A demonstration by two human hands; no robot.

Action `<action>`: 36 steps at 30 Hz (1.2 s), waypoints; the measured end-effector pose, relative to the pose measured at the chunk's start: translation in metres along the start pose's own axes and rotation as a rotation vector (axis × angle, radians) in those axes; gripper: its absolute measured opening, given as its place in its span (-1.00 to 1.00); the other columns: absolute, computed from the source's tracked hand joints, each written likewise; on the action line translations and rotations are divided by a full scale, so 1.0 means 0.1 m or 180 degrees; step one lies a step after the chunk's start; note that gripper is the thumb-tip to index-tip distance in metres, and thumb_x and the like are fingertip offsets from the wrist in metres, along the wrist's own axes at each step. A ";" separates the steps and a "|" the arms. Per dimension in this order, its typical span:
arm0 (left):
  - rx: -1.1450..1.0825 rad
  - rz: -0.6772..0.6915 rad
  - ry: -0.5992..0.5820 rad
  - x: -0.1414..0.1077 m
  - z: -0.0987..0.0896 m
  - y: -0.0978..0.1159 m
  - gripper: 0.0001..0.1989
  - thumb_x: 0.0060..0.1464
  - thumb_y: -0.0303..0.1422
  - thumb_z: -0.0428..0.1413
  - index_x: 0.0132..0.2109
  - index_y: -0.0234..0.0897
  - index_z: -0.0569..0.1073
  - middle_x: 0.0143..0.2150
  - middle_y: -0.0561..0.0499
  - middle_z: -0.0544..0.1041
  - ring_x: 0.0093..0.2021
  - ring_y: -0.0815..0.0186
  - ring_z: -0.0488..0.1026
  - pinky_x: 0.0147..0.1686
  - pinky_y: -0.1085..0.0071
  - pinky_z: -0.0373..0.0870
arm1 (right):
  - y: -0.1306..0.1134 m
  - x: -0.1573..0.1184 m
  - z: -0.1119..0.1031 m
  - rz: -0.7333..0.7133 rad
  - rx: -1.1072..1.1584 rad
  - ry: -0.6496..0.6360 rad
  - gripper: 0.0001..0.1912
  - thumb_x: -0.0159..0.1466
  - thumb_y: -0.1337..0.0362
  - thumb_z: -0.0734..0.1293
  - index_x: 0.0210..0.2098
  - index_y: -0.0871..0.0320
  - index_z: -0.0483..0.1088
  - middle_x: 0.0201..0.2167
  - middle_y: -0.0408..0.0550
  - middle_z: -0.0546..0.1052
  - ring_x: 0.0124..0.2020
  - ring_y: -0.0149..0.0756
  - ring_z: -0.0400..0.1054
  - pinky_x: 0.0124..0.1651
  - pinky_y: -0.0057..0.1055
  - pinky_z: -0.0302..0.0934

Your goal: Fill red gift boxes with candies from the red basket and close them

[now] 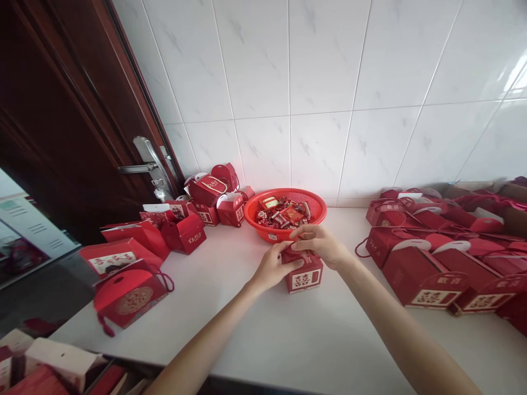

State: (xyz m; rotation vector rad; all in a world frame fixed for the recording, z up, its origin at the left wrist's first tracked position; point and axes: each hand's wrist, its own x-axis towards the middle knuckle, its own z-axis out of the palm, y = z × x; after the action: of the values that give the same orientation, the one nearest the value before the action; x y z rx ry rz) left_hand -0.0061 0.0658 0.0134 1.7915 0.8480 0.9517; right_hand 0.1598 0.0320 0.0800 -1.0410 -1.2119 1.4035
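Note:
A small red candy gift box (304, 280) with a cream label bearing dark red characters stands upright on the white table (242, 318). My left hand (275, 267) grips its top from the left, the thumb lying along the upper edge. From the right, my right hand (323, 245) reaches over the box top with its fingers bent and closed on the top flaps. The fingers partly hide those flaps. Just behind the box sits a red plastic basket (319, 206) with wrapped candies (288, 214) in it.
Several red gift boxes (135, 293) of mixed designs stand along the left side, near a dark door with a metal handle (138, 168). Rows of red boxes (424, 274) fill the right side. More boxes (61, 362) lie below the table's front left edge. A tiled wall (263, 153) rises behind.

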 end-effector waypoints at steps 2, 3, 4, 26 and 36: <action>-0.0090 -0.0098 0.0025 -0.01 0.01 -0.01 -0.62 -0.03 -0.28 0.34 -0.03 -0.22 0.55 -0.01 -0.10 0.61 0.04 0.06 0.53 0.07 0.17 0.43 | 0.01 0.00 0.00 0.0048 -0.0114 -0.0142 -0.82 -0.09 0.38 0.48 -0.45 0.18 0.48 -0.63 -0.22 0.49 -0.66 -0.50 0.23 -0.56 -0.50 0.10; -0.0118 -0.0120 0.0025 -0.02 0.02 -0.02 -0.62 -0.03 -0.30 0.34 -0.03 -0.23 0.55 -0.01 -0.10 0.61 0.04 0.06 0.53 0.08 0.17 0.42 | 0.01 -0.01 0.00 0.0070 -0.0152 -0.0242 -0.84 -0.08 0.36 0.47 -0.45 0.19 0.49 -0.64 -0.21 0.49 -0.67 -0.51 0.21 -0.56 -0.50 0.09; -0.0132 -0.0119 0.0026 -0.03 0.02 -0.02 -0.63 -0.03 -0.31 0.34 -0.04 -0.23 0.56 -0.01 -0.10 0.61 0.04 0.06 0.53 0.07 0.17 0.43 | 0.01 -0.01 0.01 0.0092 -0.0185 -0.0345 -0.85 -0.06 0.35 0.47 -0.45 0.20 0.50 -0.64 -0.21 0.49 -0.68 -0.52 0.19 -0.56 -0.49 0.09; -0.0085 -0.0127 0.0119 -0.03 0.05 -0.03 -0.52 -0.07 -0.16 0.37 -0.01 -0.24 0.54 0.01 -0.09 0.58 0.06 0.06 0.51 0.10 0.17 0.42 | -0.06 -0.06 0.00 -0.0126 0.0610 0.0112 -0.69 -0.08 0.28 0.56 -0.38 0.18 0.44 -0.58 -0.10 0.55 -0.52 -0.31 0.46 -0.39 -0.41 0.32; -0.0442 -0.0207 0.0070 -0.02 0.07 -0.12 -0.48 -0.03 -0.16 0.35 0.06 -0.25 0.51 0.08 -0.13 0.56 0.10 0.07 0.50 0.12 0.15 0.42 | -0.02 -0.02 0.03 -0.0500 -0.0674 0.0277 -0.83 -0.04 0.33 0.42 -0.40 0.17 0.46 -0.59 -0.23 0.43 -0.52 -0.38 0.31 -0.42 -0.42 0.17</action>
State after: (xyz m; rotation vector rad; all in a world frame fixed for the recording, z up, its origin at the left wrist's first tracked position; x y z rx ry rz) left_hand -0.0029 0.0655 0.0003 1.6285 0.8287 0.9660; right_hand 0.1577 0.0298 0.0822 -1.1134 -1.3685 1.1160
